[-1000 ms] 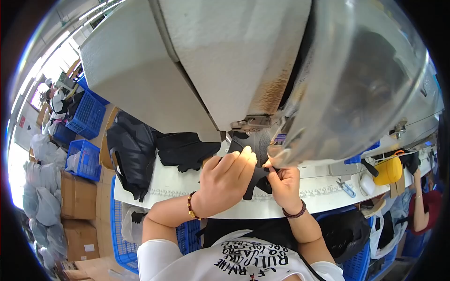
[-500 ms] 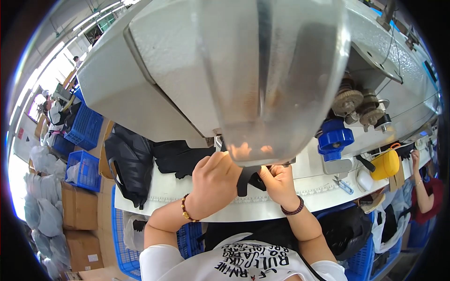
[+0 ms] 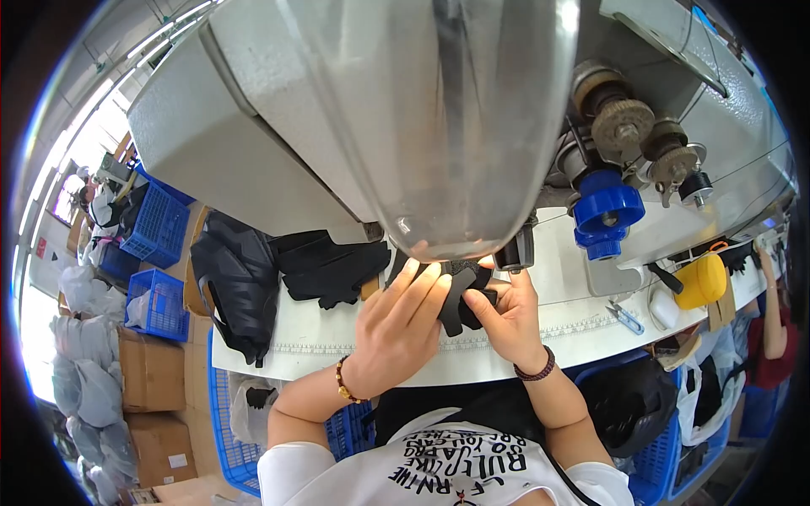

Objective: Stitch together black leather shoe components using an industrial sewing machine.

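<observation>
Below the head of a sewing machine (image 3: pixel 287 118), a small black fabric piece (image 3: pixel 456 305) with a curved strip end lies at the white table's inner edge. My left hand (image 3: pixel 396 325) rests with its fingers stretched out, their tips at the left side of that piece. On the other side my right hand (image 3: pixel 510 319) pinches the piece between thumb and fingers. A clear plastic shield (image 3: pixel 439 135) hangs over the work and hides the needle area. Flat black fabric pieces (image 3: pixel 337 271) lie left of my left hand.
A black moulded panel (image 3: pixel 234 282) lies at the table's left end. Thread snips (image 3: pixel 625 319) and a yellow container (image 3: pixel 700 282) are to the right. Blue baskets (image 3: pixel 221 413) stand below the table. A co-worker's arm (image 3: pixel 772 304) shows at far right.
Both hands have drawn the black piece slightly toward me, showing more of it. My left fingers have straightened from a bent grip. The whole view has shifted, including the machine and shield.
</observation>
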The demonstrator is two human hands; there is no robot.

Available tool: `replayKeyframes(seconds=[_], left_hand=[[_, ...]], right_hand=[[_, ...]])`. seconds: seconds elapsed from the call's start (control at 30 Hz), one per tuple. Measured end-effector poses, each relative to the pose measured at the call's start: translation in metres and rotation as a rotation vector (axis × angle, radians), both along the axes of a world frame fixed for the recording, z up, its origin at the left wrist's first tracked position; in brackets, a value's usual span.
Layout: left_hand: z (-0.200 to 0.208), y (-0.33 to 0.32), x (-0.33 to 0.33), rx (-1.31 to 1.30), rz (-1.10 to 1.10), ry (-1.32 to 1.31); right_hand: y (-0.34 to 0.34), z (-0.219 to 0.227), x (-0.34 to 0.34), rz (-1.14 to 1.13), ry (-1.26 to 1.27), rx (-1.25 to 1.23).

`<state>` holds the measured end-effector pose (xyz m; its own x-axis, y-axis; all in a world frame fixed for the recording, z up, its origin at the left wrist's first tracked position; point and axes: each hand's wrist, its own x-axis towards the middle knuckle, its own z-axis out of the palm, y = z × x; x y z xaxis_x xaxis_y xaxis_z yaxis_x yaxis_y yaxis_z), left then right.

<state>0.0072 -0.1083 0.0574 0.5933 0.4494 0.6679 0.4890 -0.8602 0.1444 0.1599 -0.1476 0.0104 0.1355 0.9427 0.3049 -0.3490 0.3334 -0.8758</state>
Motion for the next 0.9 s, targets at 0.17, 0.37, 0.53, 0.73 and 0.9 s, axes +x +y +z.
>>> replayKeyframes(seconds=[0.17,0.37,0.53,0.73,0.9], left_hand=[[0.012,0.019,-0.009,-0.462,0.100,-0.395],[0.004,0.010,-0.011,-0.094,-0.033,0.020],[-0.002,0.013,-0.009,0.196,-0.022,0.155],[0.001,0.010,-0.003,0.204,0.025,0.160],[0.002,0.009,-0.001,0.239,0.032,0.187]], right_hand=[[0.001,-0.004,-0.003,0.021,-0.010,0.003],[0.001,-0.003,0.001,0.042,-0.104,-0.004],[0.002,-0.006,-0.002,0.045,-0.112,-0.018],[0.003,-0.006,0.000,0.011,-0.069,-0.007],[0.002,-0.007,0.004,0.001,-0.117,-0.028]])
